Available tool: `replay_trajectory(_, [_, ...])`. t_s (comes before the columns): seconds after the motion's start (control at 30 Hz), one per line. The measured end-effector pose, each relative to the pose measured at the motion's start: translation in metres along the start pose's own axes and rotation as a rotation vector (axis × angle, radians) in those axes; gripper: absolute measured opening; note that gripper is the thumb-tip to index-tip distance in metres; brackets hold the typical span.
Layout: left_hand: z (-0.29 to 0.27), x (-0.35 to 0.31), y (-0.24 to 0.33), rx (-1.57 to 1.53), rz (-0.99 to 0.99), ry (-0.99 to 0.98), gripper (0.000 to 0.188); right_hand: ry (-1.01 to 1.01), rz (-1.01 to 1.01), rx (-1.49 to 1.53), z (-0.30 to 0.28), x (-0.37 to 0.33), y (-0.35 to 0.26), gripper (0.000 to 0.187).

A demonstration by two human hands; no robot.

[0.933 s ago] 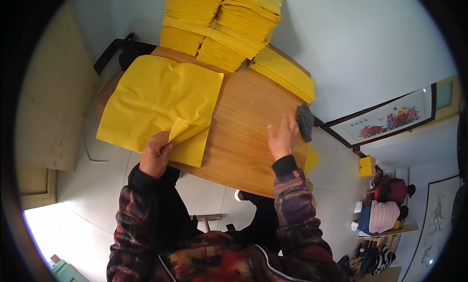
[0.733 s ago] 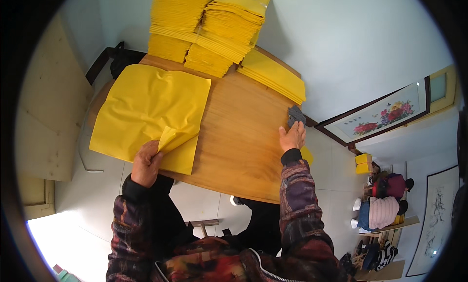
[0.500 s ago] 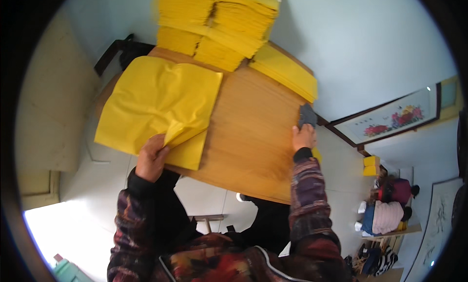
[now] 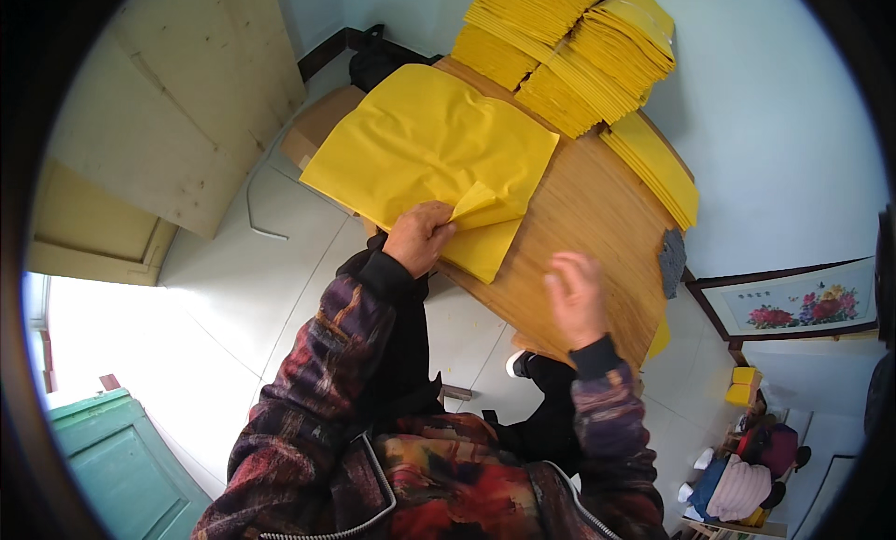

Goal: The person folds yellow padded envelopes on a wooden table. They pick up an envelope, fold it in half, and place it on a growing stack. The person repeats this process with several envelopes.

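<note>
On our wooden tabletop (image 4: 597, 213), yellow stacks (image 4: 616, 55) stand at the back and a creased yellow sheet (image 4: 429, 139) lies left. Our left hand (image 4: 417, 237) pinches its near edge; our right hand (image 4: 576, 297), empty and unclenched, hangs left of a grey cloth (image 4: 671, 263).

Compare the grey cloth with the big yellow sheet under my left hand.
The sheet is bright yellow; the cloth is dark grey.
The sheet spreads wide over the table's left part; the cloth is far smaller, at the right edge.
The left hand grips the sheet near its turned-up corner; no hand touches the cloth.
Shared: both lie on the table.
</note>
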State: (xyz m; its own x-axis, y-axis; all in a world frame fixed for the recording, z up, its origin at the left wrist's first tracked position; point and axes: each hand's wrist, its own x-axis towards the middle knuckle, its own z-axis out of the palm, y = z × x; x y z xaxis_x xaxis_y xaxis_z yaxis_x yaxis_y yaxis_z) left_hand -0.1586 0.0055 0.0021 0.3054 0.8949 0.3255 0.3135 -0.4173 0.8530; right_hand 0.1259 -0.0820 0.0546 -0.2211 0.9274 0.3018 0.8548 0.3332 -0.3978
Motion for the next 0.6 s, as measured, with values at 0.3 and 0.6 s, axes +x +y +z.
replay_trajectory(0.3, [0.005,0.0,-0.006,-0.083,0.015,0.031,0.008,-0.092,-0.107,-0.127,0.051,0.018,-0.066,0.03])
replay_trajectory(0.6, [0.003,-0.002,-0.003,-0.066,-0.014,0.001,0.012,-0.071,-0.063,0.104,0.056,0.029,-0.053,0.006])
